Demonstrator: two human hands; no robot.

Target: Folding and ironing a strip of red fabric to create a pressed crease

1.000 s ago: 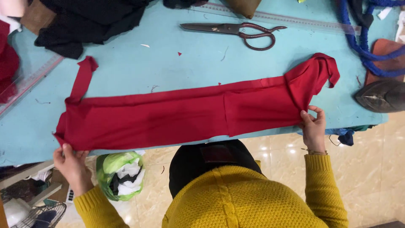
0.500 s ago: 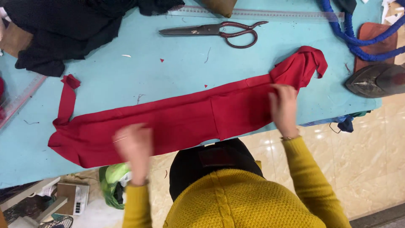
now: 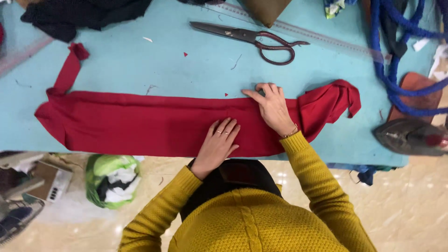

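Observation:
A long strip of red fabric [image 3: 140,123] lies flat along the near edge of the light blue table [image 3: 186,70], with a narrow tail curling up at its far left end and a bunched end at the right. My left hand [image 3: 218,142] rests flat on the cloth near its middle, fingers spread, with rings on two fingers. My right hand [image 3: 273,108] presses flat on the cloth's upper edge just to the right, a thin bracelet at the wrist. Neither hand grips anything.
Large dark scissors [image 3: 254,38] lie on the table beyond the cloth, next to a clear ruler [image 3: 326,38]. Black fabric [image 3: 84,14] sits at the far left, blue rope [image 3: 392,60] and a flat iron [image 3: 410,136] at the right. A green bag [image 3: 112,179] is on the floor.
My hands have left the two ends of the red strip and come together, now lying flat on its middle. The cloth lies straighter and flatter.

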